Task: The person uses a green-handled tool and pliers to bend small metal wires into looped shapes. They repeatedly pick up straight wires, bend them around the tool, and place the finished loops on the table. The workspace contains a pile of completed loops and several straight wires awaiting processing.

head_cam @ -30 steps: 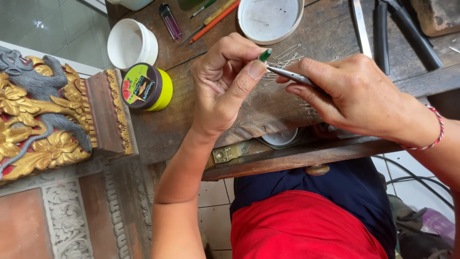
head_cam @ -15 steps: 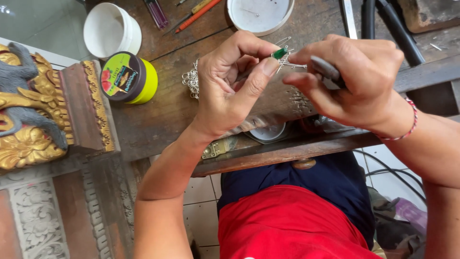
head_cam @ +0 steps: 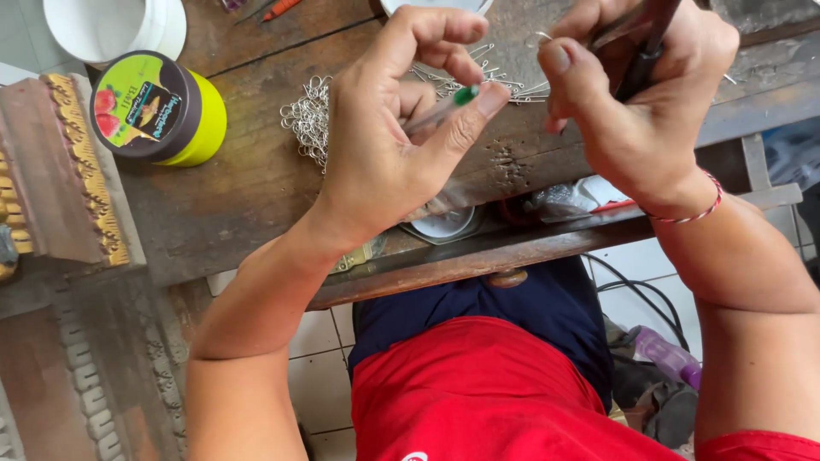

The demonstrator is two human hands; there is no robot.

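Over worn wood bench (head_cam: 256, 196): left hand (head_cam: 389, 145) pinches round green bead (head_cam: 465, 95).

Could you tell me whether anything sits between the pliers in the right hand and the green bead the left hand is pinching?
Nothing visible does. The left hand pinches the green bead, and only open air separates it from the right hand gripping the dark pliers.

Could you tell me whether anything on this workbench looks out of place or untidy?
Mostly no. The wire findings lie in a loose heap on the table beside the left hand, rather than in a container. The jar stands upright.
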